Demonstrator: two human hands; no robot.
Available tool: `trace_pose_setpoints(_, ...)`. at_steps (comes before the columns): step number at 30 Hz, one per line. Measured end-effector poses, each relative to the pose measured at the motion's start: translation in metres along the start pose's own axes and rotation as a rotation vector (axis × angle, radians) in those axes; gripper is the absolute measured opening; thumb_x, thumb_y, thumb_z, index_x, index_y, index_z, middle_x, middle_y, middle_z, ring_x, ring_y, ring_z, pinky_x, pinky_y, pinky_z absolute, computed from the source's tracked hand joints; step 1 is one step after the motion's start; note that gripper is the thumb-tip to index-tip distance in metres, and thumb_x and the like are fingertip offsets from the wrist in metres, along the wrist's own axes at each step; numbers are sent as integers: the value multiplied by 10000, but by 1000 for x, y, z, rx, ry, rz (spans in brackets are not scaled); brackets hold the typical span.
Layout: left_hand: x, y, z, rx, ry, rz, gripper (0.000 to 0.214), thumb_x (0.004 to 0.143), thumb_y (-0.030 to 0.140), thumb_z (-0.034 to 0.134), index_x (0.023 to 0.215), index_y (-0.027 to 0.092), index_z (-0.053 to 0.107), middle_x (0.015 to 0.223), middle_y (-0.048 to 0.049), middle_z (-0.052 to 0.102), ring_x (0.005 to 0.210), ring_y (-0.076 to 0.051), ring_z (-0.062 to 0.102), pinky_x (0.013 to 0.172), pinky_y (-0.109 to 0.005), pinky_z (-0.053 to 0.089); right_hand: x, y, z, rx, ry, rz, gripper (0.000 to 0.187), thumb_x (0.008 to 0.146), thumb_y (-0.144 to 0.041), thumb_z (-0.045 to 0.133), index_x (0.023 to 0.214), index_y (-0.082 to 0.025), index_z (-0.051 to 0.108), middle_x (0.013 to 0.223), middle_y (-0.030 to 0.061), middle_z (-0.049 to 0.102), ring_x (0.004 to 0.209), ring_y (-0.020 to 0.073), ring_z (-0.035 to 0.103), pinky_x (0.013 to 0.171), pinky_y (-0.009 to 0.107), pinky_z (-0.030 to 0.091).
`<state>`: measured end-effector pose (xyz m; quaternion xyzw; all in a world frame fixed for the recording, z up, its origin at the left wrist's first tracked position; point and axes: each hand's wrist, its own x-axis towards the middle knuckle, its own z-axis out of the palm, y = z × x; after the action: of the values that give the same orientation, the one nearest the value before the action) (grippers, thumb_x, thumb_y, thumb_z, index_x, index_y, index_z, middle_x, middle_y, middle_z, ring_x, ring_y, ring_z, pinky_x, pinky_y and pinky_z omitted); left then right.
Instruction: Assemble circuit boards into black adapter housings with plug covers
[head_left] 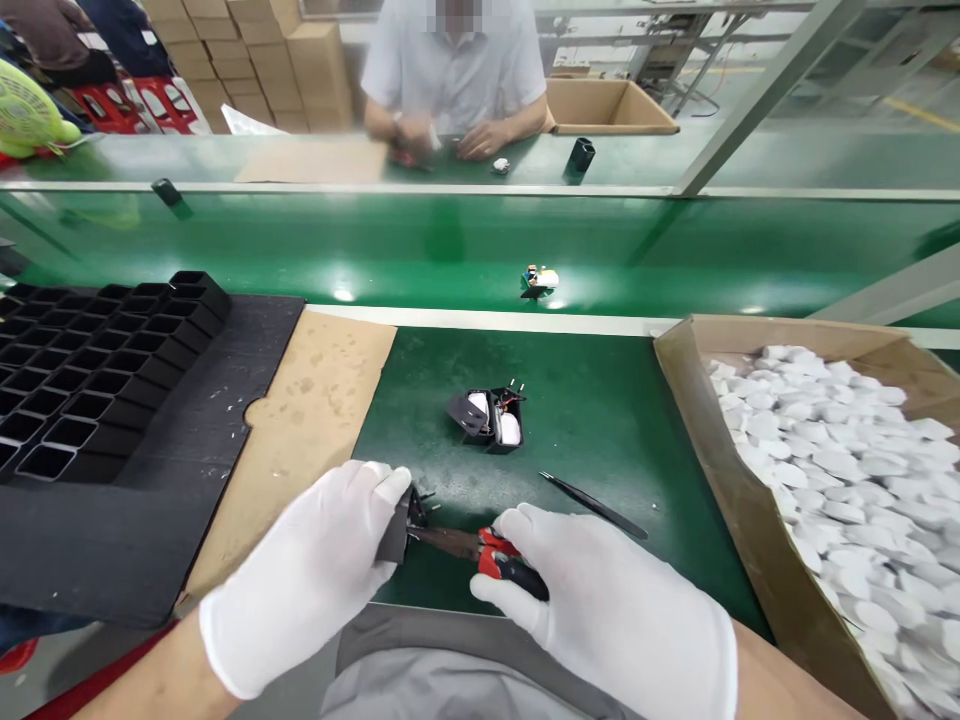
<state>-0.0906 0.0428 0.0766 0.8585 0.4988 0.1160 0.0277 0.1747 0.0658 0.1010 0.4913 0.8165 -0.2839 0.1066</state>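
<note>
My left hand (315,570), in a white glove, grips a small black plastic housing (394,530) with plug pins sticking out to its right. In my right hand (592,590), also gloved, is a pair of pliers (457,543) with red and black handles. The jaw tips reach the open side of the housing; whether they pinch a part there I cannot tell. Beyond my hands, an opened black plug adapter (491,418) sits on the green table, showing white blocks, wires and two pins. Black tweezers (592,504) lie near my right hand.
Black housings (97,370) stand in rows on a black sheet (217,400) at left, above brown cardboard (315,390). A cardboard box (697,400) of white pieces (840,480) fills the right. A small assembly (538,281) lies on the green conveyor (337,240). A co-worker (457,80) sits across.
</note>
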Motion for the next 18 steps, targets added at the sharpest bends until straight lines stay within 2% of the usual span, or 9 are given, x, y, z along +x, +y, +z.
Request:
trace_pose_setpoints(2, 11, 12, 0, 142, -36, -52, 343, 796, -1, 573, 1085, 149, 681, 820, -78, 715, 686, -314, 732, 590, -441, 622, -2, -4, 0, -11, 19, 16, 376, 1038, -589, 619, 877, -249, 605, 824, 36, 742, 732, 289, 717, 602, 326, 283)
trace_pose_setpoints(5, 22, 21, -6, 185, -223, -61, 239, 754, 5, 565, 827, 210, 664, 704, -57, 646, 602, -304, 683, 544, -417, 569, -7, -5, 0, -1, -9, 22, 381, 1049, -589, 598, 866, -255, 598, 833, 37, 746, 732, 289, 713, 602, 332, 286)
trace_pose_setpoints(9, 28, 23, -19, 127, -474, -67, 281, 734, -13, 540, 860, 203, 671, 754, -70, 662, 649, -310, 694, 609, -430, 569, -12, 0, -2, 30, -92, 20, 404, 1062, -612, 562, 878, -255, 601, 899, 44, 762, 757, 291, 715, 642, 348, 316)
trace_pose_setpoints(11, 29, 23, -24, 106, -553, -94, 307, 741, -18, 513, 885, 199, 676, 779, -76, 675, 691, -321, 713, 645, -444, 578, -14, 2, -2, 25, -110, 30, 397, 1061, -610, 568, 883, -256, 599, 913, 43, 763, 763, 286, 714, 641, 347, 316)
trace_pose_setpoints(15, 23, 24, -28, 73, -551, -56, 308, 722, 1, 508, 893, 194, 675, 812, -87, 688, 732, -334, 723, 678, -474, 596, -18, 1, 1, 18, -110, 11, 408, 1047, -626, 588, 871, -257, 603, 910, 41, 755, 726, 268, 700, 630, 347, 342)
trace_pose_setpoints(18, 13, 23, -26, 56, -397, 12, 292, 679, -1, 506, 834, 194, 658, 763, -84, 682, 648, -307, 698, 615, -453, 584, -21, 1, 4, 17, -75, -17, 422, 1033, -656, 592, 877, -265, 623, 900, 36, 756, 750, 289, 722, 642, 358, 374)
